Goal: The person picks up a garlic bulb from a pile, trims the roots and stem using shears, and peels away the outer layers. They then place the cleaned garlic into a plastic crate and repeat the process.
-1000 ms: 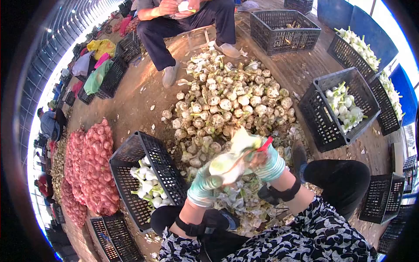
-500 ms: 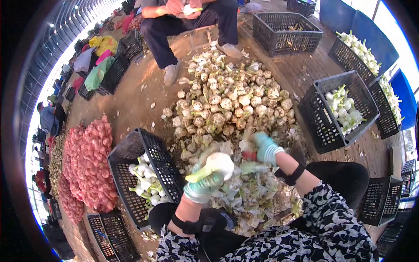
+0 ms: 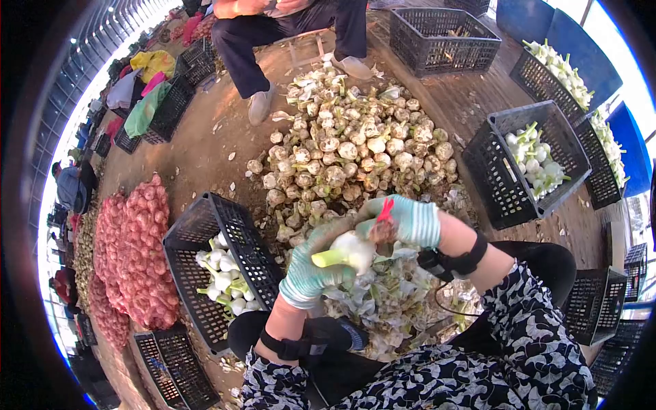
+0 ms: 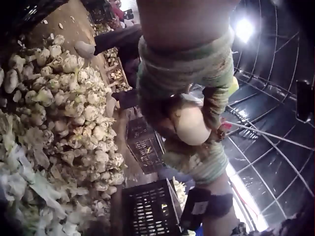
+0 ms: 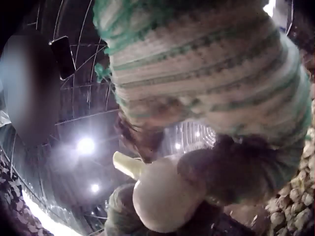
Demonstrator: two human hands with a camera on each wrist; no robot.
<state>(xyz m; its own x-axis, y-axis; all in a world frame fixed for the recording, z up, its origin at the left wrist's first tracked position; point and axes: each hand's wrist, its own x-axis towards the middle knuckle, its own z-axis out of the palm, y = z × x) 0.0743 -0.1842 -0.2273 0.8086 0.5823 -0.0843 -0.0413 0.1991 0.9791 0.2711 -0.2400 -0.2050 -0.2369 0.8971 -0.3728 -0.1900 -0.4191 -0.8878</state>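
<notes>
1. A heap of unpeeled bulbs (image 3: 355, 154) covers the floor ahead of the person, with loose peelings (image 3: 389, 301) piled close below the hands.
2. Black crates flank the heap: one crate (image 3: 205, 232) on the left holds cleaned white bulbs, another crate (image 3: 492, 171) on the right holds more.
3. The left hand (image 3: 311, 263), in a striped glove, has its fingers curled round a white peeled bulb (image 3: 352, 249), carried in the air above the peelings.
4. The right hand (image 3: 403, 219), gloved too, closes its fingers on a red-handled tool (image 3: 385, 208) and meets the bulb's root end.
5. The bulb's long axis runs left to right: its green stalk (image 3: 326, 258) points left, toward the left crate, its round end toward the right hand. The left hand is nearer and bears it.
</notes>
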